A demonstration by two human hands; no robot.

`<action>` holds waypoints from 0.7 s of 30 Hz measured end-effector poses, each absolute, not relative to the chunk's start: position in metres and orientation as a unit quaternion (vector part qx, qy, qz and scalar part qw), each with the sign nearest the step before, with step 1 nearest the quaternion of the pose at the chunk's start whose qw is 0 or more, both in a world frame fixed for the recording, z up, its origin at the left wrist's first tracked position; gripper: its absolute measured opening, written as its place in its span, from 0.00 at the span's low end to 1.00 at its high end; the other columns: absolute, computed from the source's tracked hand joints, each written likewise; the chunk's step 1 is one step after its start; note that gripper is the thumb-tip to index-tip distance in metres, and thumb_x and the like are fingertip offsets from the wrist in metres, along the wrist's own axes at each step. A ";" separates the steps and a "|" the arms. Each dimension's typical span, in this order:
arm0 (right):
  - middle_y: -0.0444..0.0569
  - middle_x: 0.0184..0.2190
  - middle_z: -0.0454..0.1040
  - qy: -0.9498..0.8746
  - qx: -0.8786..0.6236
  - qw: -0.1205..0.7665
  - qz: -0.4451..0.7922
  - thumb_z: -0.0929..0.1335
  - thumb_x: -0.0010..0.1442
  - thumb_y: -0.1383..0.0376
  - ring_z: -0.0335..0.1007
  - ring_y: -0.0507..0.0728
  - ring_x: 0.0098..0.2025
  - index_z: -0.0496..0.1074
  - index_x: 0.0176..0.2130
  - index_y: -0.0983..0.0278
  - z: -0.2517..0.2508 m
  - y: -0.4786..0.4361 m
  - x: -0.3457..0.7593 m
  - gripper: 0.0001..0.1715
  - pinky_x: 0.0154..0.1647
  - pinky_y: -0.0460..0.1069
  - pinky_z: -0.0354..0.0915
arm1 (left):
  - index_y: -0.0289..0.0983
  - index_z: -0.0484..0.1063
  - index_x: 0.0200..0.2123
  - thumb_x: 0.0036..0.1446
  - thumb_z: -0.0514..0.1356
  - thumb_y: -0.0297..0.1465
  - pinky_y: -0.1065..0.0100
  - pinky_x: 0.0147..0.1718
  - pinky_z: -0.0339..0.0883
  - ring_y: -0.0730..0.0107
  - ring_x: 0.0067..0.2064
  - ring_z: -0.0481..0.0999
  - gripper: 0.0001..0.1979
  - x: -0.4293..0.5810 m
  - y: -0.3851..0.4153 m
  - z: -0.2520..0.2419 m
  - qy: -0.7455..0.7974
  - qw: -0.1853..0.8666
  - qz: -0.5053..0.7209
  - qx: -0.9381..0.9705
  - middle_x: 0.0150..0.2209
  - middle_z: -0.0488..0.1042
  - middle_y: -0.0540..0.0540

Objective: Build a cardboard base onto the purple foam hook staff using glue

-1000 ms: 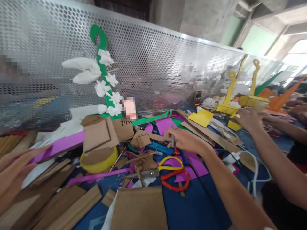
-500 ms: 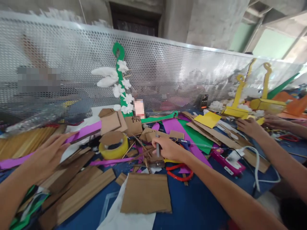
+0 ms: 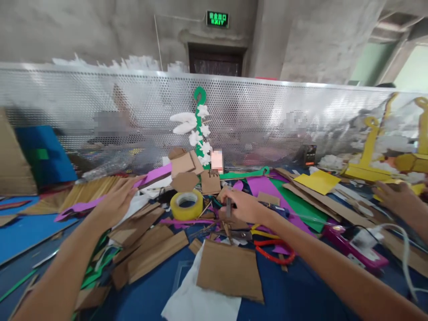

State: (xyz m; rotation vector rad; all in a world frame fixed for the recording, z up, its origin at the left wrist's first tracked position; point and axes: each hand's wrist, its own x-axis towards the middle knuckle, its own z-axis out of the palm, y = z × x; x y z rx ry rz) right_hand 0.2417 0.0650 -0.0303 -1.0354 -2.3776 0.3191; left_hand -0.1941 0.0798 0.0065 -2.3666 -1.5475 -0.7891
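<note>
My right hand (image 3: 242, 205) is closed round a thin grey tool (image 3: 228, 208) that points down into a heap of cardboard scraps. Just beyond it stand small cardboard pieces (image 3: 210, 182) and a roll of yellow tape (image 3: 186, 205). My left hand (image 3: 117, 200) is stretched out flat, fingers apart, over a purple paper strip (image 3: 80, 207) and a stack of brown cardboard strips (image 3: 147, 249). It holds nothing. Red and yellow scissors (image 3: 270, 249) lie just right of my right wrist.
A perforated metal screen (image 3: 67, 102) runs along the back. A green stem with white flowers (image 3: 200, 129) leans on it. A flat cardboard sheet (image 3: 230, 269) lies near me. Another person's hand (image 3: 394, 198) works at the right near yellow models (image 3: 368, 165) and a white cable (image 3: 401, 249).
The view has swung left and up. My right hand with the tool has drawn back toward the tape roll. My left hand has reached further forward over the cardboard strips.
</note>
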 end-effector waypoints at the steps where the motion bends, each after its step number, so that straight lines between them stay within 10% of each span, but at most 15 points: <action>1: 0.51 0.39 0.76 -0.892 -0.360 0.248 0.117 0.71 0.64 0.64 0.72 0.59 0.42 0.71 0.48 0.62 -0.029 0.068 0.230 0.11 0.44 0.50 0.63 | 0.39 0.61 0.68 0.72 0.41 0.43 0.53 0.62 0.62 0.54 0.59 0.70 0.28 -0.195 0.079 0.006 -0.522 0.098 -0.268 -0.804 0.58 0.68 0.38; 6: 0.59 0.53 0.74 -0.930 -0.280 0.211 0.114 0.69 0.66 0.63 0.71 0.64 0.54 0.67 0.62 0.64 -0.034 0.083 0.169 0.26 0.53 0.55 0.66 | 0.41 0.59 0.69 0.73 0.42 0.42 0.51 0.62 0.61 0.53 0.60 0.68 0.27 -0.201 0.079 0.005 -0.524 0.098 -0.282 -0.798 0.60 0.67 0.38; 11: 0.58 0.47 0.78 -0.926 -0.273 0.223 0.136 0.68 0.57 0.78 0.74 0.64 0.51 0.74 0.54 0.67 -0.044 0.097 0.143 0.25 0.55 0.56 0.67 | 0.42 0.59 0.69 0.72 0.42 0.42 0.53 0.61 0.62 0.53 0.60 0.69 0.27 -0.204 0.077 0.007 -0.532 0.108 -0.317 -0.778 0.59 0.69 0.39; 21: 0.54 0.48 0.80 -0.856 -0.328 0.331 0.224 0.71 0.58 0.72 0.76 0.60 0.46 0.77 0.53 0.65 -0.031 0.103 0.181 0.22 0.49 0.52 0.69 | 0.39 0.58 0.68 0.74 0.42 0.41 0.52 0.62 0.61 0.51 0.62 0.67 0.26 -0.203 0.079 0.014 -0.531 0.126 -0.332 -0.769 0.61 0.68 0.38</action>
